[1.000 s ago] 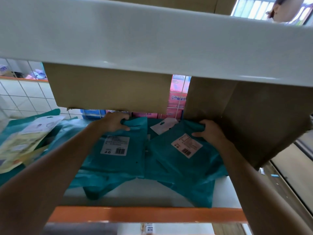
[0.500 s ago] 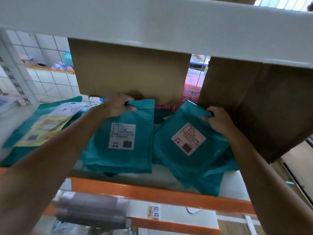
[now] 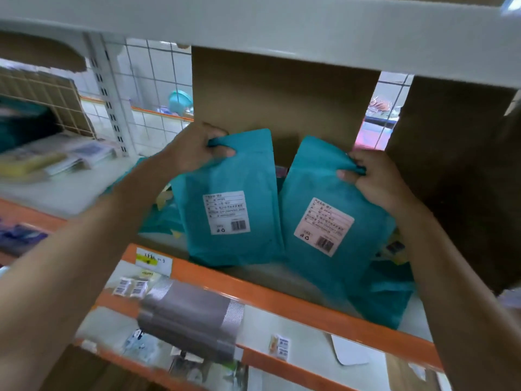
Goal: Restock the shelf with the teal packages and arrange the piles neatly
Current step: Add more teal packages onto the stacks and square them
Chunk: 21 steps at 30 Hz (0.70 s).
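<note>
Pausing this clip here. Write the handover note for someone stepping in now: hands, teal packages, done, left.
Left hand grips the top corner of the white-label teal package.
Right hand grips the top edge of the pink-label teal package.
Both stand tilted, side by side, on the shelf before the cardboard box.
More teal packages lie loose beneath the right one.
Done: stock is on the shelf.
Left: lay both flat, square the piles.
</note>
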Tool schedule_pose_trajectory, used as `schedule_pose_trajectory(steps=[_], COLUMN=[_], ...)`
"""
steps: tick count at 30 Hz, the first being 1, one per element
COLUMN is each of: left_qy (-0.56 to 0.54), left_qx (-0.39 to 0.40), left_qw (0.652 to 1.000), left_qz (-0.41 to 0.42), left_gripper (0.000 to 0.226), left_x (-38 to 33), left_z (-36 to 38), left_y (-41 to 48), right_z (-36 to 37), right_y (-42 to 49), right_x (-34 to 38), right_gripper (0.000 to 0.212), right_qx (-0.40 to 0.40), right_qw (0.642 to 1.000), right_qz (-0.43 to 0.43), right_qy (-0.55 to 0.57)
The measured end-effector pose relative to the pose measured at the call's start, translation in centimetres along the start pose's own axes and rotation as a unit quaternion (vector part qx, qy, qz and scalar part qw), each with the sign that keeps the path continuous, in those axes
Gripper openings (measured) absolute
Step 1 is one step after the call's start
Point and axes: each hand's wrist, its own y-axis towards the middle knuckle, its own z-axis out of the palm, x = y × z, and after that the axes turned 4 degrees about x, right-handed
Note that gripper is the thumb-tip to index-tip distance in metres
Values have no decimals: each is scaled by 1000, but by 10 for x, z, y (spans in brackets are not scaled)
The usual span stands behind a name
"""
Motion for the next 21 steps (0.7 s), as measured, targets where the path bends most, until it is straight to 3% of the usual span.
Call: schedule_pose_trajectory(steps=[2,10,13,17,21], left_qy=[-22,-43,-3,45,69], left_qx=[-10,-49,-63,-56,-67], left_qw=[1000,997,997,997,995], left_qz=[-3,-32,-49,-42,-31], left_gripper=[39,7,16,12,8], left_x=[-6,-9,-5,7,33], left_z=[-13,-68,-95,-134,-174], left_y=[-9,-49,-63,-87,-124], right_z=[-3,0,16,43,72], right_y=[-3,-6,-7,-14,-22], right_x=[18,82,111,152,192], right_gripper=[16,17,18,26,16], right_qx=[14,1,-19,-45,-60], right_qw=[1000,998,998,997,996], right_qz=[-9,-38,-41,-48,-51], right_qy=[-2,-42,-37,-41,-42])
